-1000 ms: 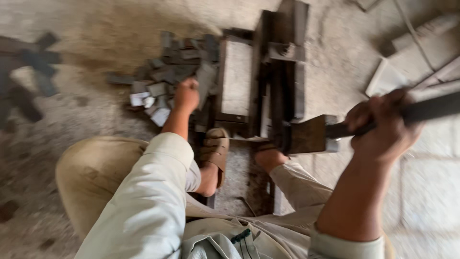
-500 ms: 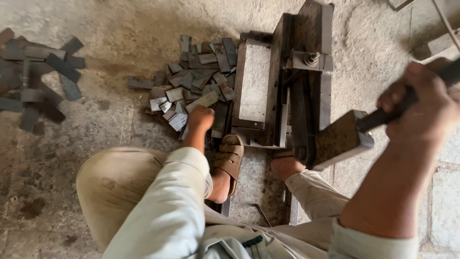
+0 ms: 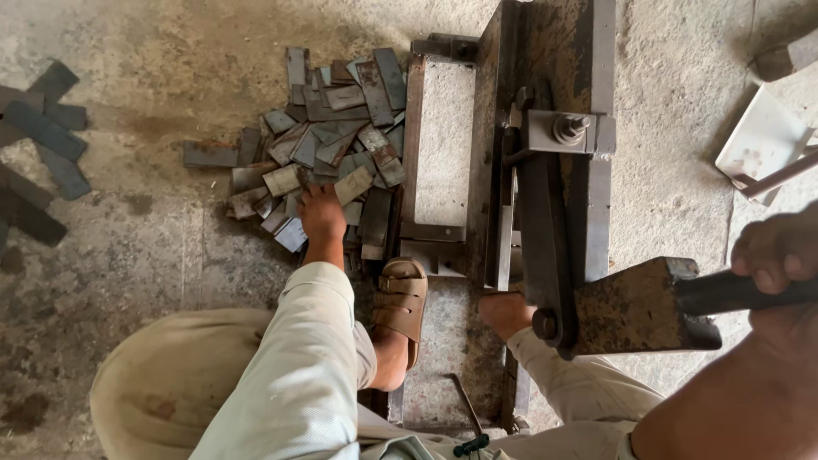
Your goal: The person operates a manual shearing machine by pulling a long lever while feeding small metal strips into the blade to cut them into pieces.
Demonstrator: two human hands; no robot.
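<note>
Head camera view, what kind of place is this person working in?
Most likely a small metalworking shop with work done on the floor. A rusty lever-operated shear sits on bare concrete, a pile of cut flat metal pieces lies beside it, and the right hand grips the shear's handle.

The setting is showing itself as a metalworking workshop. A heavy rusted steel lever shear (image 3: 545, 196) is standing on a rough, dusty concrete floor (image 3: 128, 247). A heap of short cut grey steel strips (image 3: 328, 145) is lying beside it, with darker metal offcuts (image 3: 43, 145) scattered further off.
</note>
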